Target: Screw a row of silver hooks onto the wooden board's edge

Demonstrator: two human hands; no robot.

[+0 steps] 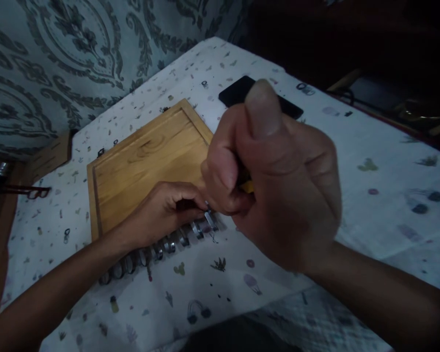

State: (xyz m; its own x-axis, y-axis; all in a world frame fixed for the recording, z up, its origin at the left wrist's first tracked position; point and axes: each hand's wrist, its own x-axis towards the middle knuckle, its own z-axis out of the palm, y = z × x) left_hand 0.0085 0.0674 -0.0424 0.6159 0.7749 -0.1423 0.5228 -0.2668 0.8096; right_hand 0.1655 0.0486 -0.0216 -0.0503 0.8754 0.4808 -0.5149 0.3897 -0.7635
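Observation:
My left hand (165,210) reaches over the near edge of a wooden board (146,161). Its thumb and fingertips pinch a metal hose clamp (211,221) at the right end of a row. Several more hose clamps (157,252) stand along that near edge, partly behind my left forearm. Close to the camera, my right hand (278,181) is closed in a fist with the thumb uppermost. A small yellow part (247,187) shows inside the fist; the rest of what it holds is hidden.
A black phone-like slab (238,90) lies beyond my right hand, partly covered by it. Eyeglasses (38,192) and a piece of cardboard (53,155) are at the left. A printed white cloth (381,210) covers the table, and a patterned wall (77,58) rises behind it.

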